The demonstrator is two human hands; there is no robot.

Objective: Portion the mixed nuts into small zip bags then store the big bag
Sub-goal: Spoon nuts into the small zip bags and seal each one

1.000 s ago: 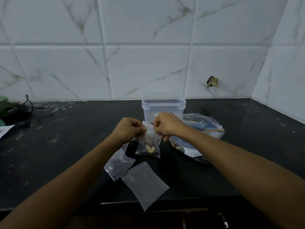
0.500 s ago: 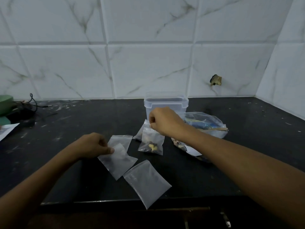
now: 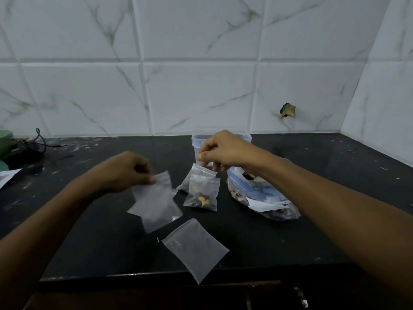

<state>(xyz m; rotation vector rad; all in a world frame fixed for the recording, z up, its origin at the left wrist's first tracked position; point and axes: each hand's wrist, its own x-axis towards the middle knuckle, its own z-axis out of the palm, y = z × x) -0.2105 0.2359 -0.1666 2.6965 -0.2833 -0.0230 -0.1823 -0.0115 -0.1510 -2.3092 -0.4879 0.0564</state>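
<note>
Far left of my left hand, a green object [image 3: 5, 139] and a black cable [image 3: 40, 139] sit at the back of the dark counter [image 3: 312, 231], with a white paper scrap [image 3: 7, 177] just in front of them. My left hand [image 3: 125, 171] pinches the top corner of an empty small zip bag [image 3: 156, 202], thumb and fingers curled onto it; the bag is blurred and hangs down to the counter. Below and right of that grip, another empty zip bag [image 3: 195, 247] lies flat near the counter's front edge. Between my hands stands a filled small bag [image 3: 202, 191] with nuts at its bottom, leaning on a further small bag [image 3: 190, 179] behind it. My right hand [image 3: 223, 151] hovers just above the filled bag's top, fingers curled; whether they touch the bag, I cannot tell. Behind that hand is a clear plastic container [image 3: 244, 136], partly blocked by it. Right of and below the wrist lies the big bag of mixed nuts [image 3: 263, 200], partly covered by my forearm.
</note>
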